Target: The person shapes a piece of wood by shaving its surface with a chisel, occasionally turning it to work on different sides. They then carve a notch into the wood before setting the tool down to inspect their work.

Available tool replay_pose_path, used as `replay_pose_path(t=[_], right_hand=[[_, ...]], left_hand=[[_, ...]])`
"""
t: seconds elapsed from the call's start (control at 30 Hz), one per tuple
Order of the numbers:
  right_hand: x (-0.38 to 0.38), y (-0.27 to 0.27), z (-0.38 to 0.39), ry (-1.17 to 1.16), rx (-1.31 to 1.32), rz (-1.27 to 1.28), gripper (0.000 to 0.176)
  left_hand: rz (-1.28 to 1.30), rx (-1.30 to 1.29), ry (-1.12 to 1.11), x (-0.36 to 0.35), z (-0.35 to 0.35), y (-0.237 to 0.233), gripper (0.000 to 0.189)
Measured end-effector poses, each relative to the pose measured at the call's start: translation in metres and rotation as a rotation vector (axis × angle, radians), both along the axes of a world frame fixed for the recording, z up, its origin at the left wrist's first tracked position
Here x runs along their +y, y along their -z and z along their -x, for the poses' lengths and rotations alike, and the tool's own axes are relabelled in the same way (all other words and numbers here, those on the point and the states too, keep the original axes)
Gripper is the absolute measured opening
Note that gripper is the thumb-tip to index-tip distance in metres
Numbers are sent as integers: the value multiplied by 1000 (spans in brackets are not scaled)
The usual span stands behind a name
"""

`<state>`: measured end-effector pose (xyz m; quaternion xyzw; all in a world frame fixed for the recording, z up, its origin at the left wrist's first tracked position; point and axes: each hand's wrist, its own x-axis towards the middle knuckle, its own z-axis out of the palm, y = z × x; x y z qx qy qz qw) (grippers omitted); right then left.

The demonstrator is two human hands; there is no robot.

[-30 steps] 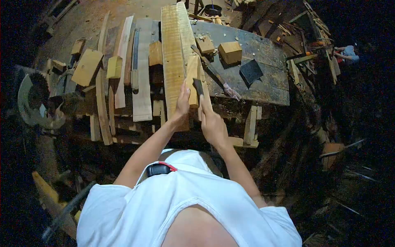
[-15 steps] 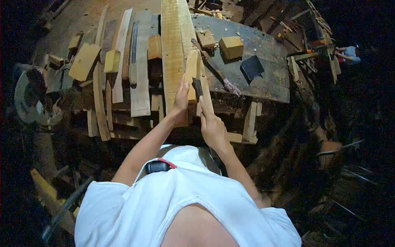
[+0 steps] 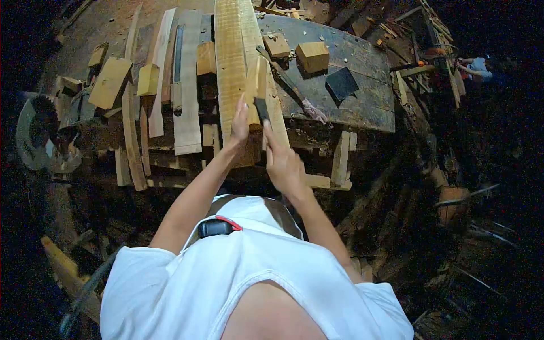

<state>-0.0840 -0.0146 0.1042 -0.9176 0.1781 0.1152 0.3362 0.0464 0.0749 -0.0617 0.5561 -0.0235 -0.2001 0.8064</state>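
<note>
My left hand [image 3: 240, 126] lies along the left side of a pale, narrow wooden piece [image 3: 253, 105], fingers pointing up it and closed against it. This piece stands tilted over a long yellowish board [image 3: 229, 62]. In my right hand [image 3: 285, 165] is a dark-bladed hand tool [image 3: 262, 109], index finger stretched along it. Its blade overlaps the right edge of the wooden piece near the lower end. The handle is mostly hidden in my fist. To the right rests a long dark tool [image 3: 286, 82] with a cloth-wrapped end [image 3: 314, 111].
Wooden blocks [image 3: 312, 56] and a black square piece [image 3: 341, 84] lie on the dark bench top [image 3: 368, 93]. Several planks [image 3: 188, 102] stretch side by side on the left. A round machine part [image 3: 34, 136] stands far left. Another person [image 3: 477, 67] is far right.
The whole view has shifted slightly, so the bench appears further up and left. Both hands, the wooden piece and the tool appear a little higher and further left, still held the same way.
</note>
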Motion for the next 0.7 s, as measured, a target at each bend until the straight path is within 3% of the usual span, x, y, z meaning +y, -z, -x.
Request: replay_pose_path(t=[0.1,0.3,0.33,0.53,0.63,0.67,0.7], right_hand=[[5,-2,-14,-36,12,86,54],[14,9,27,0,-88,59,56],[13,7,27,5,-77,42,55],[4,1,-6,8,-41,10,54],[17,2,25,-11,-100,21,55],[19,-7,32,-39,3,18,53],[16,-6,31,-43,8,18,53]], left_hand=[[219,91,33,-5,-4,17,48],[-66,-81,-75,-16,0,23,45],[-167,-221,-55,-15,-3,30,45],[-18,-27,20,-13,-10,2,46],[40,-41,-43,-8,-28,62,45],[633,-234,505,20,-13,-26,46],[634,-231,499,13,-5,-20,46]])
